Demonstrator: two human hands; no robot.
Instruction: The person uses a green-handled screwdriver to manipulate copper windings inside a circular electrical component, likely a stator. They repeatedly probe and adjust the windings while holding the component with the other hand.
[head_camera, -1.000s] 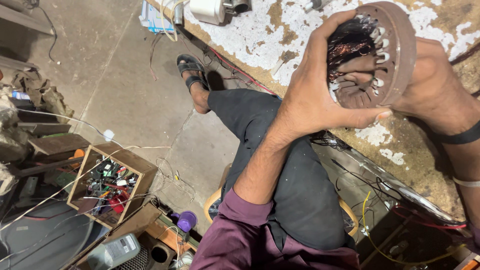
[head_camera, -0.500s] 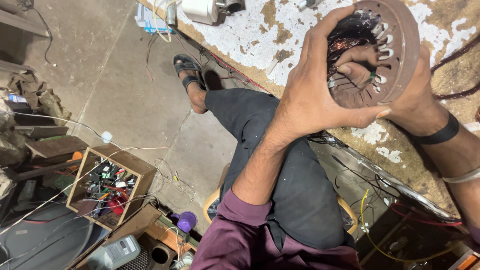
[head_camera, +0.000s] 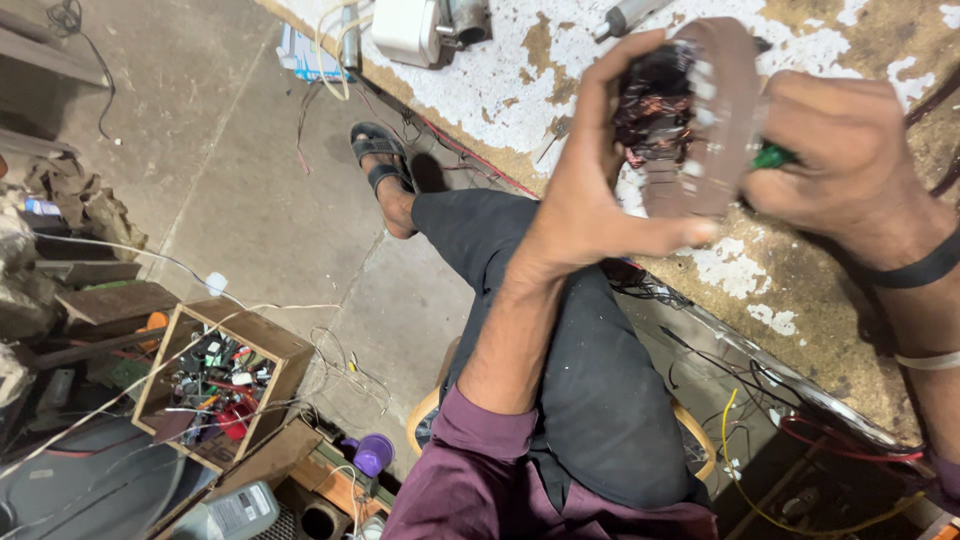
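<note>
At the lower left of the frame we see an open wooden box of small electrical parts and wires (head_camera: 215, 385) on the concrete floor (head_camera: 220, 160), with a small purple cup (head_camera: 372, 455) just right of it. Above, near the top centre, a sandalled foot (head_camera: 383, 172) rests on the floor below the edge of the worn desk with flaking white paint (head_camera: 800, 290). Right of centre, our left hand (head_camera: 590, 205) has its fingers (head_camera: 625, 75) wrapped around the round brown motor stator with dark copper windings (head_camera: 690, 120), raised over the desk in the upper right. Our right hand (head_camera: 850, 170), fingers curled tight, grips a tool with a green handle (head_camera: 772, 156) pressed against the stator's right side. A black band (head_camera: 915, 270) circles that wrist.
</note>
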